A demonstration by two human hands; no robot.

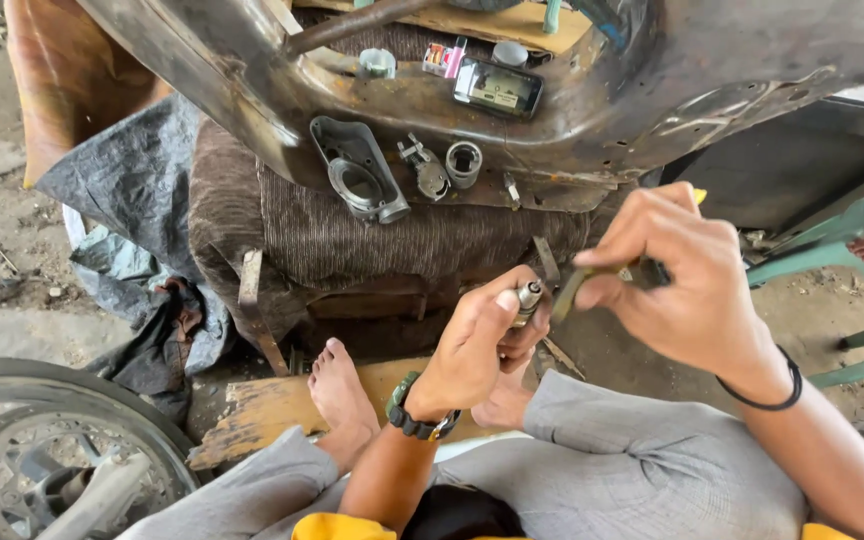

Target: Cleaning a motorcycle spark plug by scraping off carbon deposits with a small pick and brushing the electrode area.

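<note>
- Cylinder (pixel 529 296): small metal part, likely stiff, light, perhaps slick; left hand (pixel 472 350) pinches it by the body.
- Right hand (pixel 687 285) pinches a thin tool (pixel 577 283) at the cylinder's tip.

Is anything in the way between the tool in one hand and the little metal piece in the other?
Nothing visible. The right hand holds the thin dark tool straight at the small silver metal cylinder pinched in the left hand; only a small open gap separates them.

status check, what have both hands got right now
Left hand gripping small metal cylinder. Right hand gripping thin tool, tip at the cylinder. Nothing between them; loose metal parts lie beyond on the frame.
</note>
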